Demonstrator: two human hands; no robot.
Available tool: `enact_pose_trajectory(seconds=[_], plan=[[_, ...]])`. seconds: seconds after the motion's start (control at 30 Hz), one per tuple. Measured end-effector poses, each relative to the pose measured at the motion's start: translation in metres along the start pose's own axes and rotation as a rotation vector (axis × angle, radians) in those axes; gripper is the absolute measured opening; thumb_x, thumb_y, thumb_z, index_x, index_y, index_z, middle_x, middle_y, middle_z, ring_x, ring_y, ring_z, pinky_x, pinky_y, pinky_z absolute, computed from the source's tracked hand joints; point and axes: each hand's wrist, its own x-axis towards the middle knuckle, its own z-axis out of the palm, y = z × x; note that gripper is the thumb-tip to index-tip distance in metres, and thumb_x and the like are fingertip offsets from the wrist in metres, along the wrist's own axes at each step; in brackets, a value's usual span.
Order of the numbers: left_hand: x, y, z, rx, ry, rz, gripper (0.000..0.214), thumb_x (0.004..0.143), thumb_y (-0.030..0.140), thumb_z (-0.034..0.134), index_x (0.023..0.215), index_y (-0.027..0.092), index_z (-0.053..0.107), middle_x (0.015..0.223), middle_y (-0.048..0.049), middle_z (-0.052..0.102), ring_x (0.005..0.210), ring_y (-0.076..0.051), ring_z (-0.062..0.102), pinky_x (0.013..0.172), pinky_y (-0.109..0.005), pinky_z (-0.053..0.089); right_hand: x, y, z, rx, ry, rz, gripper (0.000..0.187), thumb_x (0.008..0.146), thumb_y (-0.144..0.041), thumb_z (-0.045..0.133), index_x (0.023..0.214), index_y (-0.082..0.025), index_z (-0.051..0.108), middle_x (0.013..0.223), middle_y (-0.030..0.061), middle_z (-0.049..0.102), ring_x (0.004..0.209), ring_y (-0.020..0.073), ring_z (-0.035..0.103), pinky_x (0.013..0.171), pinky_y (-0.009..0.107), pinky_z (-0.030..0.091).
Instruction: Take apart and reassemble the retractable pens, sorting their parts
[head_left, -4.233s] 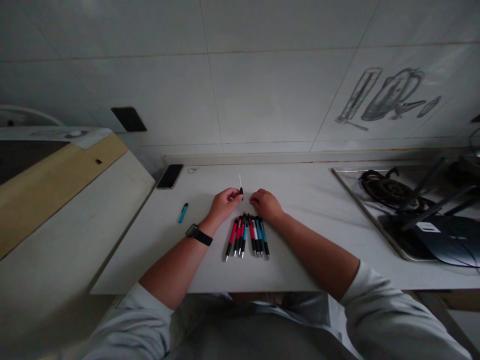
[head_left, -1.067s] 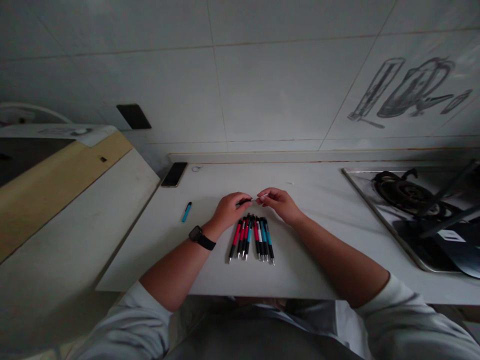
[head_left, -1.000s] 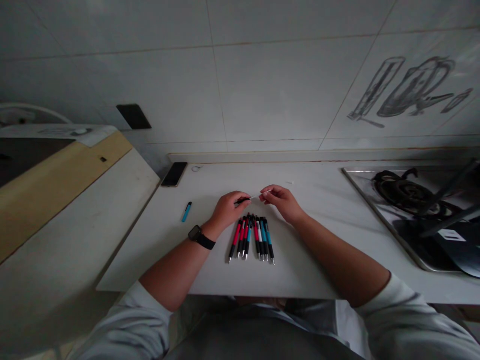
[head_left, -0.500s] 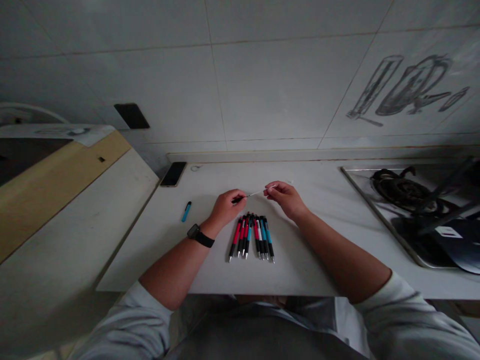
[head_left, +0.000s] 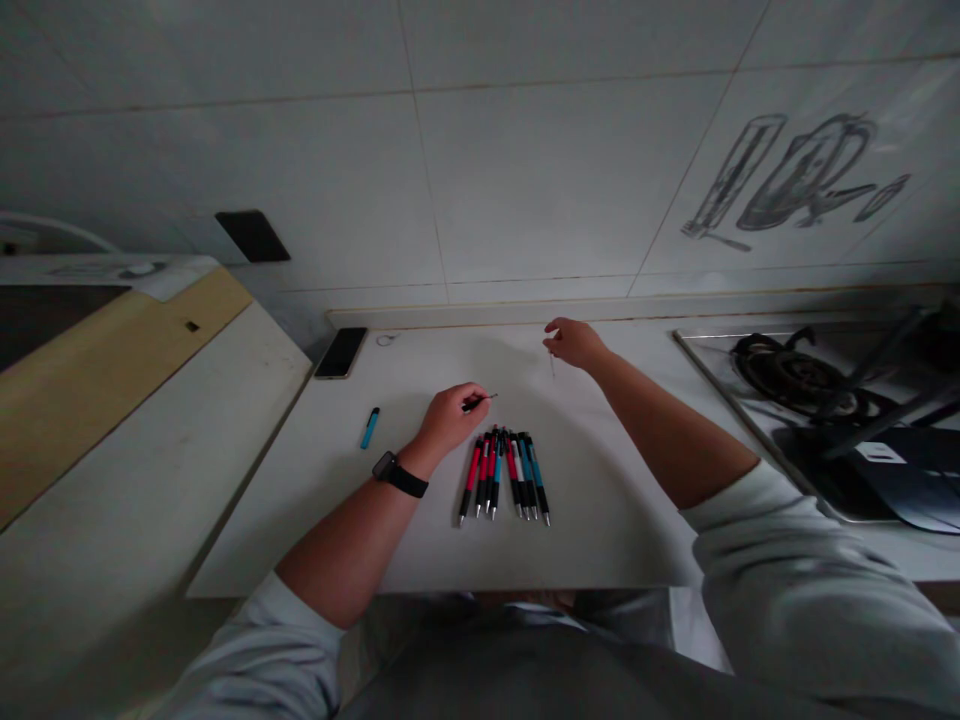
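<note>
Head view. Two hands are seen above one white counter [head_left: 585, 550], well apart from each other. The left hand [head_left: 448, 413] is closed, its thumb and fingers clamped on one dark pen part [head_left: 474, 405], the narrow end of which is pointed right. One watch [head_left: 388, 466] is worn at the left wrist. The right hand [head_left: 574, 343] is placed farther back and to the right; one thin pale stick [head_left: 553, 366] is pinched in its fingertips and is directed down, toward the near side. Whether its lower end is touching the counter cannot be told.

Near the middle, pens [head_left: 498, 472] are laid in two close groups, tips toward the near edge. Eight are counted: three red and one blue at left; one red, one white and two blue at right. The far ends are crowded, so the count is not certain there.

One short blue piece [head_left: 370, 428] with a black end is noted alone, left of the left hand. At the far left, one phone [head_left: 341, 353] is laid flat, with one thin loop [head_left: 385, 340] just to its right. At right, one stove [head_left: 806, 375] is seen, with one black device [head_left: 892, 470] on its near part.
</note>
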Motion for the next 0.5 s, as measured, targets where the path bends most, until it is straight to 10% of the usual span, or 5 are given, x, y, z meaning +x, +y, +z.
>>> enact_pose_trajectory(seconds=[0.5], plan=[[-0.001, 0.004, 0.001, -0.018, -0.022, 0.001, 0.008, 0.090, 0.025, 0.064, 0.090, 0.021, 0.071, 0.087, -0.0019, 0.075, 0.083, -0.016, 0.070, 0.078, -0.028, 0.055, 0.014, -0.011, 0.033, -0.292, -0.162, -0.046, 0.029, 0.093, -0.025, 0.063, 0.119, -0.017, 0.072, 0.119, 0.0155, 0.074, 0.112, 0.0275, 0.067, 0.091, 0.032, 0.049]])
